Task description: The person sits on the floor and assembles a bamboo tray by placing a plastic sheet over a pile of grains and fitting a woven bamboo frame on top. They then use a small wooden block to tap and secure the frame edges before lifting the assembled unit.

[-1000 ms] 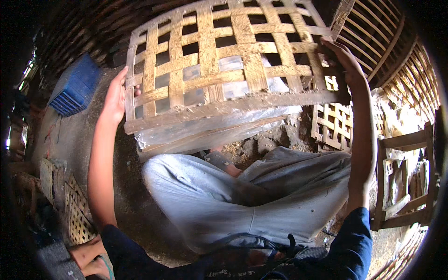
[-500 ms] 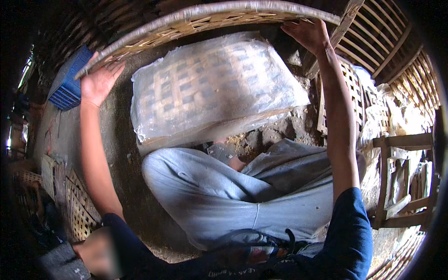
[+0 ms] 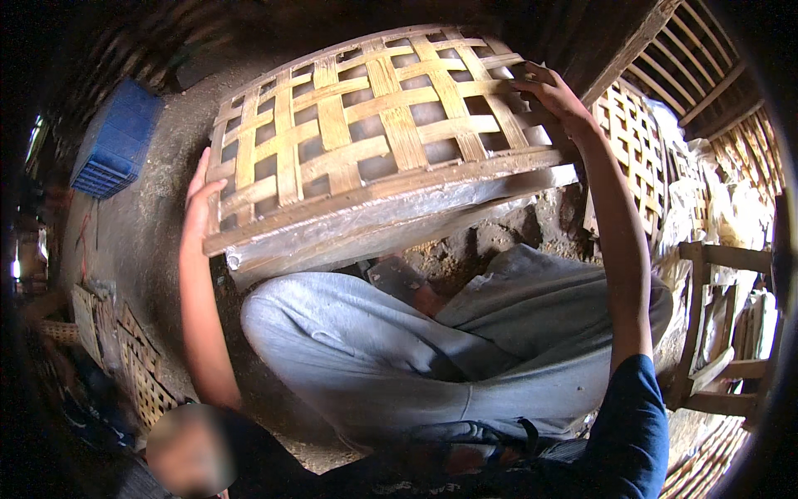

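Observation:
A woven bamboo rack (image 3: 399, 116) with a wooden edge strip lies, slightly slanted, over a pale plastic sheet (image 3: 407, 205). That sheet shows below the rack's near edge, and the rest of it is hidden underneath. My left hand (image 3: 199, 200) grips the rack's left side near its front corner, its thumb lying over the edge. At the far right side my right hand (image 3: 555, 96) holds the opposite edge, with some fingertips over the slats. Both forearms reach around the rack from either side.
My crossed legs (image 3: 357, 333) in grey trousers sit just before the rack. A blue plastic crate (image 3: 116, 137) stands at the far left. To the right are another woven panel (image 3: 628, 158) and a wooden frame (image 3: 694, 324). Part of another person (image 3: 187, 449) appears at lower left.
The rack, held up edge-on beyond the plastic sheet before, has come down toward me and now covers most of it. My left hand has moved nearer and inward with it.

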